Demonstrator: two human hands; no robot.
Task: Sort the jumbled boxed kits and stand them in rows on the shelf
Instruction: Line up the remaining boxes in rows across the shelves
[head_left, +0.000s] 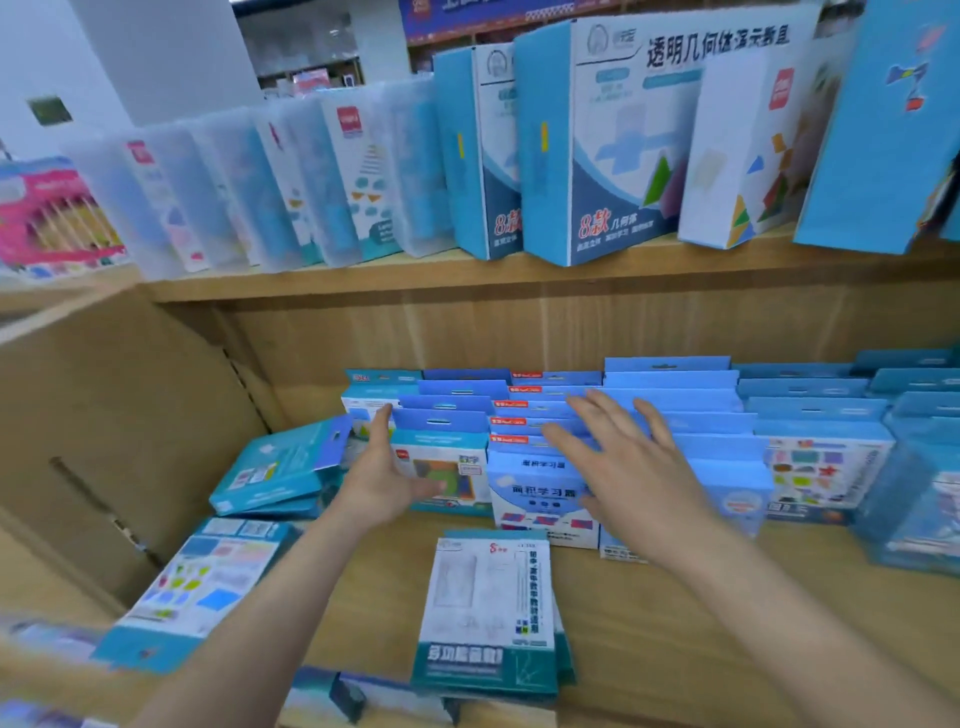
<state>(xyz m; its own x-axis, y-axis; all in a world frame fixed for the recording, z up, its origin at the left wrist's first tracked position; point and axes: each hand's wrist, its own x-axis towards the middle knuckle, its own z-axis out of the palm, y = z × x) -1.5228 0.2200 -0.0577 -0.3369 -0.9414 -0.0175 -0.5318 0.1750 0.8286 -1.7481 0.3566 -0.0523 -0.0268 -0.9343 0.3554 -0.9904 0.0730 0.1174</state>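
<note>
Your left hand (387, 480) and right hand (631, 470), fingers spread and empty, reached the standing boxed kits (540, 501) on the lower shelf (384, 597); the flat kit (488, 613) in front looked light, stiff, best gripped by its edges.

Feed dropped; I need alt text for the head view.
Two open hands reach toward rows of blue boxed kits standing on the lower shelf: the left hand at the rows' left end, the right hand above their middle. Other kits lie flat in front.
</note>
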